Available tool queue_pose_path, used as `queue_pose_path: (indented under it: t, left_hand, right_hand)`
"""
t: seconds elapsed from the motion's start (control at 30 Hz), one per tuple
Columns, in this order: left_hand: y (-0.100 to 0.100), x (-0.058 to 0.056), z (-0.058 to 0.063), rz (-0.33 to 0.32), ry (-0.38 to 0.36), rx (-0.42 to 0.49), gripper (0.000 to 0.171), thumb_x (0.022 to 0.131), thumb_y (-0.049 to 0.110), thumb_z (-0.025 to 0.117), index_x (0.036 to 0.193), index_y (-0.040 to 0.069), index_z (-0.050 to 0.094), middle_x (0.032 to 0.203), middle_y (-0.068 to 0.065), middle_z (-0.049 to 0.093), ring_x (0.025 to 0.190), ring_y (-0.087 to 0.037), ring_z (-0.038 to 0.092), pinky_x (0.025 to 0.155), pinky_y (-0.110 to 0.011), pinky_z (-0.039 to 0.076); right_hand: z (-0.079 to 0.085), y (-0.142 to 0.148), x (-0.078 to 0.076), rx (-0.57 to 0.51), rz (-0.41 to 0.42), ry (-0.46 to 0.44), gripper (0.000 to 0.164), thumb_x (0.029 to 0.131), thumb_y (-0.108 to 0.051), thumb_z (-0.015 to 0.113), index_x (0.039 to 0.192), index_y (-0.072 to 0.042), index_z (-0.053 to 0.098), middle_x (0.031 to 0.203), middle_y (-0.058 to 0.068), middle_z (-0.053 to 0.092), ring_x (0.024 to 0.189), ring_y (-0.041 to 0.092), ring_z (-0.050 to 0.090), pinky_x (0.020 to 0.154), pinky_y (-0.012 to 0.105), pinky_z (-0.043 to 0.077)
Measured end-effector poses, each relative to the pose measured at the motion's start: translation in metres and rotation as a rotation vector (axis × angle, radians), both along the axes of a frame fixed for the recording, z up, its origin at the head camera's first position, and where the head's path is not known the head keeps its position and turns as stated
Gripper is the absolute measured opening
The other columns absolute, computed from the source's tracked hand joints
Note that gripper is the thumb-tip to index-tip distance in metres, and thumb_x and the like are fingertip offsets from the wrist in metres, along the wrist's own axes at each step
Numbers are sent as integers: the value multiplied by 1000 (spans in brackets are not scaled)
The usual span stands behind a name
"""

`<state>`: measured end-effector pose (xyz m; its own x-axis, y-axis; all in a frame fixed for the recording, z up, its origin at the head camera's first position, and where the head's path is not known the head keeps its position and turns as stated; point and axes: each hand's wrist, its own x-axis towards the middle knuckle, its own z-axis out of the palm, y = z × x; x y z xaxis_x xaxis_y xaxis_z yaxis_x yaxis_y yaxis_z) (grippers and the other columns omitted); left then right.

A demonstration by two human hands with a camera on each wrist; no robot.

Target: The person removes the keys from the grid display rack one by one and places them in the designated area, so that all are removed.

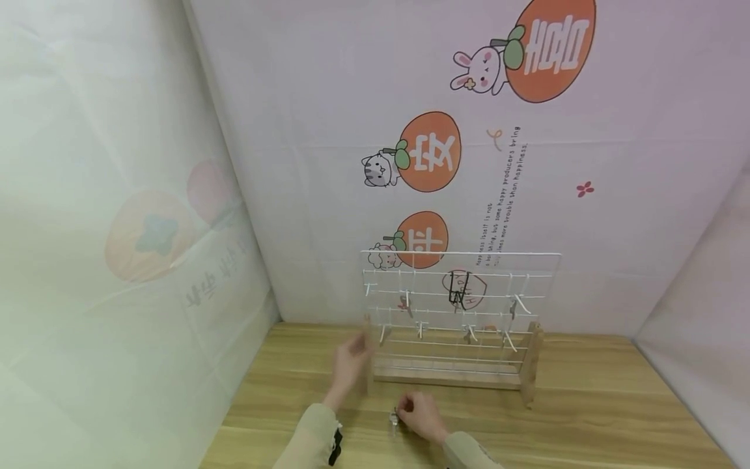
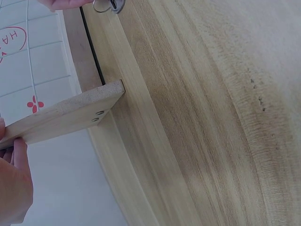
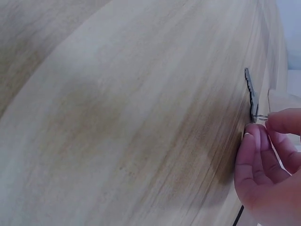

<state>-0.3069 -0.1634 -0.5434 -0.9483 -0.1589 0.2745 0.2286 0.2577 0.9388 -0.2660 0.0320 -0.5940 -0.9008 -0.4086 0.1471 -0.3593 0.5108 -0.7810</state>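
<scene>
My right hand (image 1: 423,417) pinches the ring of a metal key (image 1: 394,420) over the table, in front of the rack. In the right wrist view the key (image 3: 250,94) sticks out past the fingertips, teeth showing along one edge. At the rack's left end, my left hand (image 1: 349,361) is at the wooden upright. The left wrist view has this hand (image 2: 14,188) with fingers on both sides of the upright (image 2: 70,112), holding it. The white wire rack (image 1: 463,357) stands upright on its wooden base, with several hooks along the grid.
Keys hang on several of the rack's hooks, among them a key (image 1: 514,306) at the upper right. A black hook (image 1: 459,290) sits near the middle. Behind the wood-grain table (image 1: 597,404) rises a printed white cloth (image 1: 328,195), with more cloth at both sides.
</scene>
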Motion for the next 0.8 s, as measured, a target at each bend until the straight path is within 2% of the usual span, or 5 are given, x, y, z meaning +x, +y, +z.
queue_pose_path:
  t: [0.17, 0.47, 0.8]
  left_hand:
    - [-3, -3, -8, 7, -15, 0, 47, 88, 10, 72, 131, -3, 58, 129, -25, 64, 118, -39, 64, 101, -44, 56]
    - [-3, -3, -5, -2, 1, -4, 45, 88, 10, 73, 129, -4, 60, 126, -25, 66, 117, -39, 65, 100, -43, 57]
    - [-3, -2, -7, -7, 22, -12, 45, 88, 8, 71, 128, -8, 58, 125, -29, 65, 115, -42, 64, 98, -45, 58]
  right_hand:
    - [2, 3, 1, -2, 14, 3, 3, 82, -2, 70, 82, -1, 67, 77, 4, 68, 69, 0, 54, 59, 14, 46]
    - [11, 13, 1, -57, 19, -43, 7, 84, 0, 69, 90, 2, 66, 82, 7, 68, 71, 5, 58, 60, 14, 52]
    - [24, 21, -1, -78, -11, 5, 9, 84, -4, 70, 91, 1, 67, 85, 9, 70, 72, 4, 60, 62, 14, 52]
